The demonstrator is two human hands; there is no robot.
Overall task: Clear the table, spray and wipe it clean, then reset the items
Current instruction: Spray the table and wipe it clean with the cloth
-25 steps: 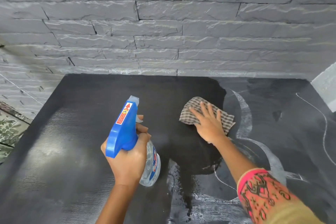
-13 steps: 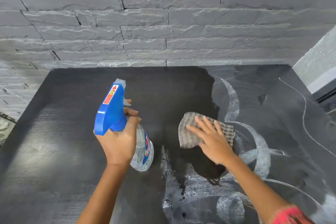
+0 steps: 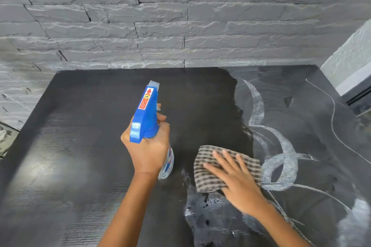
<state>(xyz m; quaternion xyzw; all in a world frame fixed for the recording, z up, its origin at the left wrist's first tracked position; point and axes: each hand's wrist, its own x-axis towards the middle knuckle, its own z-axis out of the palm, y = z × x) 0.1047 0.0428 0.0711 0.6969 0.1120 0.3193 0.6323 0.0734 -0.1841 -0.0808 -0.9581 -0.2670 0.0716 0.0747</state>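
With the right hand (image 3: 239, 184) pressed flat, fingers (image 3: 218, 159) spread, on the checked cloth (image 3: 210, 178) at the bench's (image 3: 70, 146) five o'clock, overlap strokes toward three o'clock's white streaks (image 3: 285, 158), while the left hand (image 3: 148, 146) stays wrapped around the spray bottle (image 3: 145, 110).

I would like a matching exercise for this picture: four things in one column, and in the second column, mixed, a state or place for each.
Things:
1. spray bottle
2. cloth
3. white streaks
4. wall

States or places:
A. pressed flat on the table under the right hand
B. grey stone, behind the table
C. gripped in the left hand, above the table
D. on the table's right part, curved

Pairs: 1-C, 2-A, 3-D, 4-B
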